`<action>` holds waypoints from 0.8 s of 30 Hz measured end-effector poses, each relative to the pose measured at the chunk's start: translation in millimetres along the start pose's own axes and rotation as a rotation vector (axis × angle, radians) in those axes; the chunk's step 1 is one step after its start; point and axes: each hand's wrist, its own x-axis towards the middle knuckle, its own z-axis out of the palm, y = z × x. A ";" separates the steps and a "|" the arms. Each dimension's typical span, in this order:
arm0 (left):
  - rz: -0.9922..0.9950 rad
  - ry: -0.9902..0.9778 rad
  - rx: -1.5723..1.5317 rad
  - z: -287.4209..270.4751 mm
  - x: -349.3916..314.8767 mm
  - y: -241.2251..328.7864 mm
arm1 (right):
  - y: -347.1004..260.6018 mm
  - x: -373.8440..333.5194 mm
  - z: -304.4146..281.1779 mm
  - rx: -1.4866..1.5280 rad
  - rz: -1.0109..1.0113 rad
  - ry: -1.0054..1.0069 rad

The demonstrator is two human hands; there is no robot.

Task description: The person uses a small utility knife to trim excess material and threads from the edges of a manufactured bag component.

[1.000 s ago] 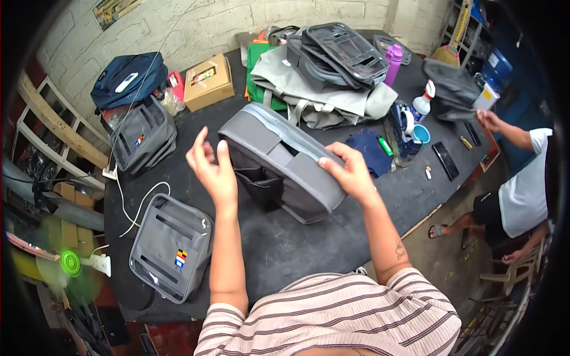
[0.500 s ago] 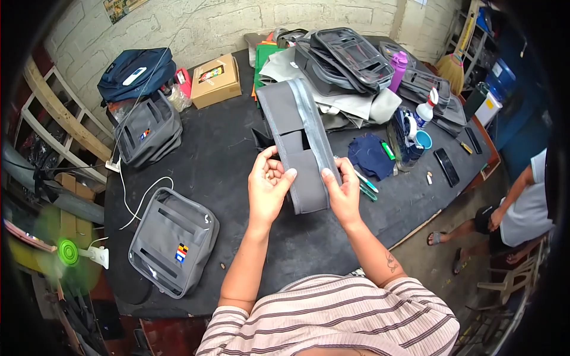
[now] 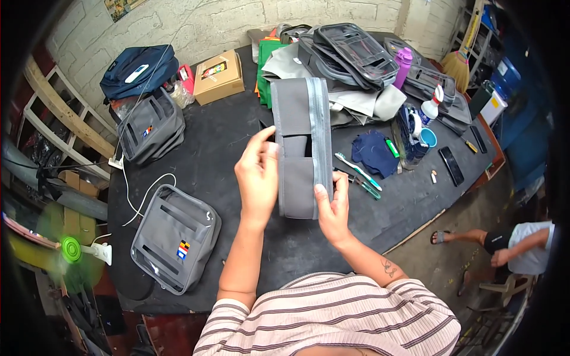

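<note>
Upright in front of me is a grey fabric bag (image 3: 297,196), its narrow side toward me, with a shiny blue-grey zipper strip along the right and a dark gap under a fabric band at mid-height. Around the lower right edge, my right hand (image 3: 334,207) grips it, thumb in front. My left hand (image 3: 258,178) is at the left edge, fingers loosely bent and apart, the tips slightly blurred beside or touching the fabric. A similar grey bag (image 3: 196,228) with a clear front and a small coloured flag patch lies on the table at lower left.
On the black table (image 3: 237,133) are a cardboard box (image 3: 219,80), another grey bag (image 3: 157,124) beside a navy bag (image 3: 139,71), and stacked bags (image 3: 356,56). Rightward lie a toothbrush (image 3: 359,172), navy cloth (image 3: 371,151), spray bottle (image 3: 430,107) and phone (image 3: 451,166). A person (image 3: 522,246) is at right.
The held bag has turned from a tilt to nearly upright. My left hand has loosened its pinch and moved up along the left edge. The person at right has shifted lower.
</note>
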 end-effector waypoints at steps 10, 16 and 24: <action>0.249 0.055 0.563 11.1 -12.0 -4.6 | 50.7 25.9 -37.2 -0.286 -0.190 -0.006; 0.087 -0.059 0.310 0.2 -3.7 -14.0 | 131.4 24.0 -80.8 -1.019 -0.065 -0.118; 0.028 0.009 0.214 -4.6 -10.9 -16.7 | 128.4 21.4 -103.6 -0.976 -0.130 -0.183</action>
